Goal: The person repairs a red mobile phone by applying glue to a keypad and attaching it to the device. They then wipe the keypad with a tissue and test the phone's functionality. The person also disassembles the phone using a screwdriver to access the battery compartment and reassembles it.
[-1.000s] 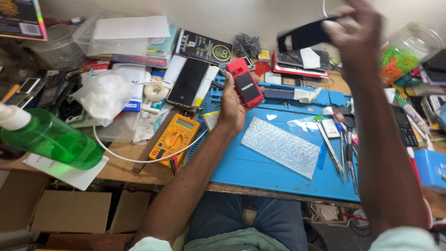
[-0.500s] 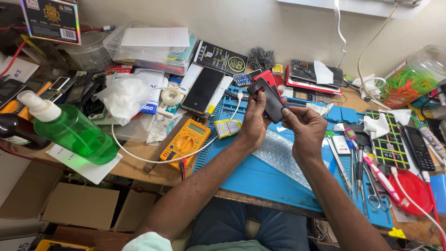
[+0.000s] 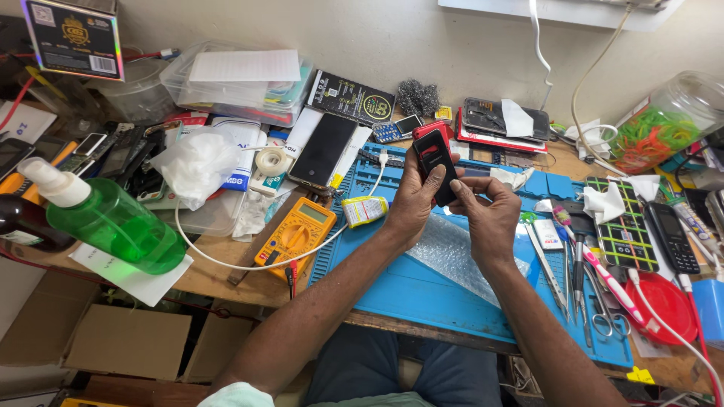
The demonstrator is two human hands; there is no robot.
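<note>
We've got the phone (image 3: pixel 437 162) gripped in both hands, left hand (image 3: pixel 413 205) and right hand (image 3: pixel 490 215), long axis upright, frame centre.

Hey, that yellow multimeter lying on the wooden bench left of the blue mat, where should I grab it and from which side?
Grip the yellow multimeter across its two long side edges, near the middle by the dial, coming from above. It lies flat, face up and slanted, so the sides are exposed. Probably avoid its lower end, where the leads plug in, and mind the white cable lying beside it.
</note>
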